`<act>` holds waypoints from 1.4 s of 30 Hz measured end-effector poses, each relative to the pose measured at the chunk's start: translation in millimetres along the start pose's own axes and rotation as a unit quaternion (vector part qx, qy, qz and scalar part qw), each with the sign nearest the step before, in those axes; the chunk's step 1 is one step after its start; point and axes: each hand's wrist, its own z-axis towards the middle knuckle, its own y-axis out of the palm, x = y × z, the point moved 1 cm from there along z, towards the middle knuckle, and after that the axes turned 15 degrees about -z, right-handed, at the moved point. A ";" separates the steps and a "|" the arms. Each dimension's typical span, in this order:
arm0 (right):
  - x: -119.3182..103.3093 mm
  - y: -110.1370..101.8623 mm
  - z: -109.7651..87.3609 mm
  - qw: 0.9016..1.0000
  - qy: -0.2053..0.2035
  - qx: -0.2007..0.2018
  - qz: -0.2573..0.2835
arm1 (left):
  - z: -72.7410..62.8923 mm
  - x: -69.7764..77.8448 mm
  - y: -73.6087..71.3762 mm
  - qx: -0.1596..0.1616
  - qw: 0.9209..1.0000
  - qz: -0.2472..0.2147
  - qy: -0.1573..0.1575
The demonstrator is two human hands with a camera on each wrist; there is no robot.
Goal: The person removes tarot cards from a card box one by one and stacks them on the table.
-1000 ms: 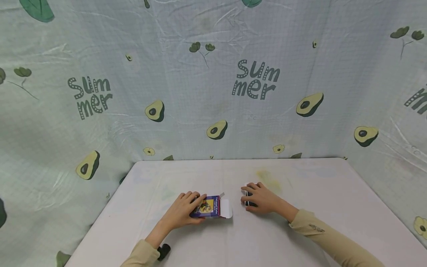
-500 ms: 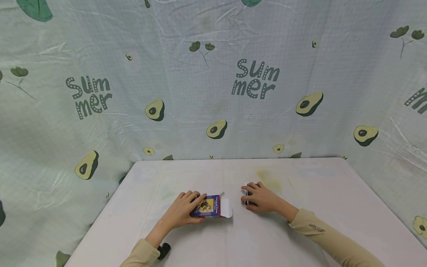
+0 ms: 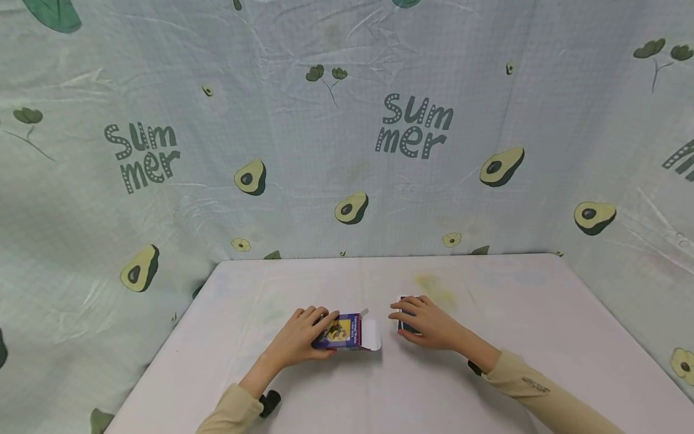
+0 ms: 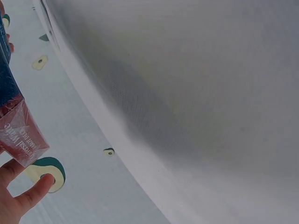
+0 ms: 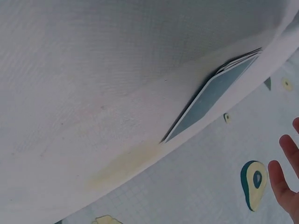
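My left hand point(image 3: 300, 339) grips a purple tarot card box point(image 3: 338, 332) with a colourful picture on its front, thumb along the near side and fingers over the top. The box's white end flap point(image 3: 371, 334) is folded out toward the right. In the left wrist view, the box's red end point(image 4: 22, 135) carries the lettering "Universal Waite". My right hand point(image 3: 428, 323) hovers over a small stack of cards point(image 5: 210, 98) lying on the table, dark backs up with pale borders. Its fingers are spread and apart from the cards in the right wrist view. Part of the stack is hidden beneath the hand in the head view.
The white table point(image 3: 303, 277) has a yellowish stain point(image 3: 436, 292) beyond the right hand. A printed curtain point(image 3: 303, 132) with avocados hangs behind and along both sides. A black wrist device point(image 3: 269, 402) sits at the left cuff.
My right hand has loosened from the cards and lifted slightly, leaving them on the table. The left hand has shifted a little to the right with the box.
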 end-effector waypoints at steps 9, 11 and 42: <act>-5.5 -13.6 -2.5 1.000 -0.014 0.026 0.002 | 4.5 2.5 -1.3 0.004 1.000 0.007 0.016; -6.4 -16.0 -2.4 0.999 -0.018 0.030 0.000 | 6.3 3.2 -2.0 0.007 1.000 0.010 0.022; -36.2 -27.8 19.4 0.995 -0.091 0.028 -0.016 | 17.2 8.3 -5.7 0.018 0.998 0.007 0.061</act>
